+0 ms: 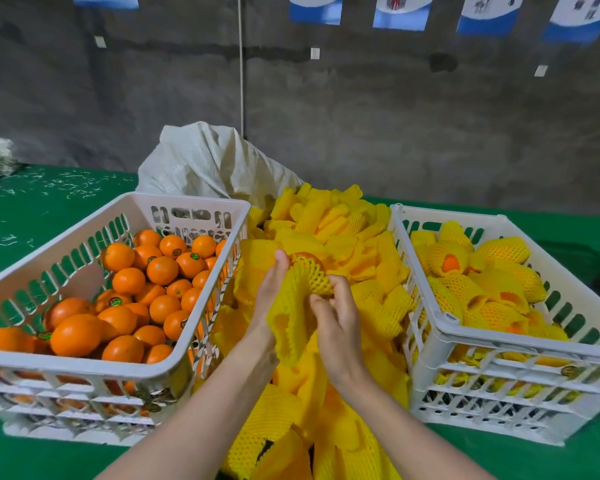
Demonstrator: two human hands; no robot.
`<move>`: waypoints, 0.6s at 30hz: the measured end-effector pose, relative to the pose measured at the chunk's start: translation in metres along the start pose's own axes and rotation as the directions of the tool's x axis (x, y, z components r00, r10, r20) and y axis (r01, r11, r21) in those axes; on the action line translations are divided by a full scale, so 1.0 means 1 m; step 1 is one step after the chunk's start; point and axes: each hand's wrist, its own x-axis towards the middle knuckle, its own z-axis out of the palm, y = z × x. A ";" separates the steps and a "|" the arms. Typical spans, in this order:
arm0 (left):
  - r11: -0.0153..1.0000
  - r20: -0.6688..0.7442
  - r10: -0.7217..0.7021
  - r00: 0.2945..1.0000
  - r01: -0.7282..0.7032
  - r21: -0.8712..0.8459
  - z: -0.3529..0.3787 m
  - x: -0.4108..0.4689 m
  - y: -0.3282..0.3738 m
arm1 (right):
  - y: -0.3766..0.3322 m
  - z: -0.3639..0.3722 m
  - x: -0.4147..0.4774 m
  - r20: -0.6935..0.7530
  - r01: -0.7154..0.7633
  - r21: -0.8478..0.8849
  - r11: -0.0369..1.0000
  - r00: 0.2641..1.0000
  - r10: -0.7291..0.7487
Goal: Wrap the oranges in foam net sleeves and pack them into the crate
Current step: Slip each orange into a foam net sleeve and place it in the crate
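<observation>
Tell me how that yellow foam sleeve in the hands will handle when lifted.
Probably floppy: the sleeve droops in folds between the left hand and right hand. Likely stretchy, since its mesh widens around the orange. Seems light, being open foam netting.

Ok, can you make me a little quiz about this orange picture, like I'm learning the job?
1. True or false: the left crate holds wrapped oranges.
2. Where does the pile of loose sleeves lie? A) in the left crate B) between the two crates C) hanging on the wall
3. Fill in: the left hand and right hand hold a ___ foam sleeve round an orange.
Key: 1 false, its oranges are bare; the wrapped ones sit in the right crate. 2 B. 3 yellow.
</observation>
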 end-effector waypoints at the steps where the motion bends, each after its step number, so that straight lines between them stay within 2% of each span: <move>1: 0.998 -0.022 0.015 1.000 -0.014 0.060 -0.002 0.003 -0.001 | -0.003 -0.001 0.003 0.010 -0.026 0.052 0.998 1.000 0.025; 2: 0.996 -0.039 0.021 0.999 -0.018 0.083 -0.004 0.006 -0.003 | -0.005 -0.003 0.007 0.006 -0.048 0.082 0.995 0.999 0.048; 4: 1.000 -0.053 -0.017 0.998 0.017 -0.003 -0.006 0.007 -0.008 | -0.009 -0.008 0.016 -0.040 -0.083 0.113 0.990 0.995 0.088; 6: 0.989 -0.055 -0.082 0.995 0.075 -0.127 -0.006 0.007 -0.014 | -0.007 -0.012 0.024 -0.106 -0.082 0.083 0.993 0.990 0.090; 8: 0.982 -0.017 -0.109 0.994 0.105 -0.159 -0.006 0.008 -0.016 | -0.005 -0.013 0.029 -0.154 -0.077 0.033 0.996 0.985 0.082; 12: 0.978 -0.009 -0.090 0.996 0.087 -0.190 -0.007 0.010 -0.016 | -0.005 -0.013 0.037 -0.136 -0.103 0.054 0.993 0.985 0.110; 18: 0.953 -0.065 -0.144 0.987 0.120 -0.280 -0.001 0.010 -0.008 | 0.001 -0.009 0.039 -0.102 -0.205 0.287 0.936 0.965 0.243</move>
